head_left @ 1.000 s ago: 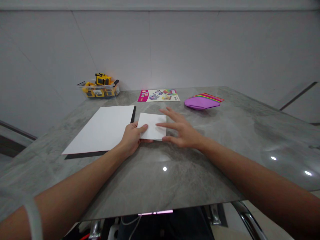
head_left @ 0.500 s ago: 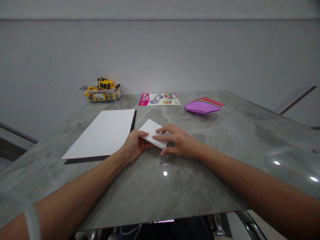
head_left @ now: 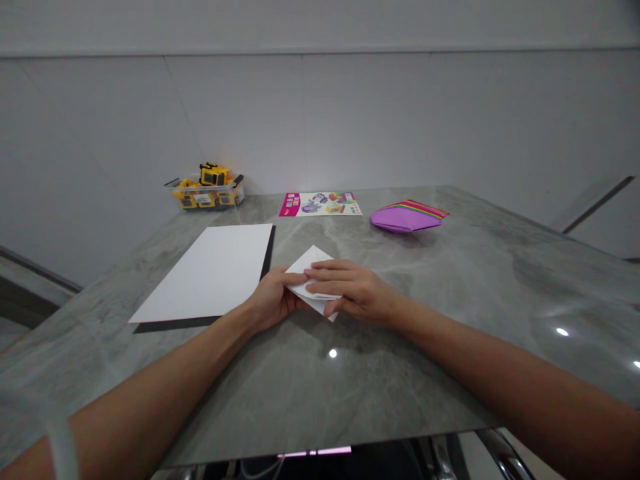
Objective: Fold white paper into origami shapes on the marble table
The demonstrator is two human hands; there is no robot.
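A small folded sheet of white paper (head_left: pixel 314 256) is held between my two hands above the table. My left hand (head_left: pixel 275 291) grips its left side, thumb on top and fingers underneath. On the right, my right hand (head_left: pixel 357 291) closes over the paper, its fingers lying across the upper face and its thumb at the lower edge. One pointed flap sticks out below, toward me. The folds under my right fingers are partly hidden.
Left of my hands lies a large white sheet (head_left: pixel 215 267) over a dark board (head_left: pixel 175 326). Farther back on the grey table (head_left: pixel 400 380) are a clear box of yellow toy vehicles (head_left: pixel 207 190), a colourful printed sheet (head_left: pixel 320 204) and a purple folded-paper piece with rainbow edges (head_left: pixel 407 219).
The folded paper has turned, and a pointed flap now shows at its lower edge. My right fingers have come together and moved left over it. The view has tilted slightly up.
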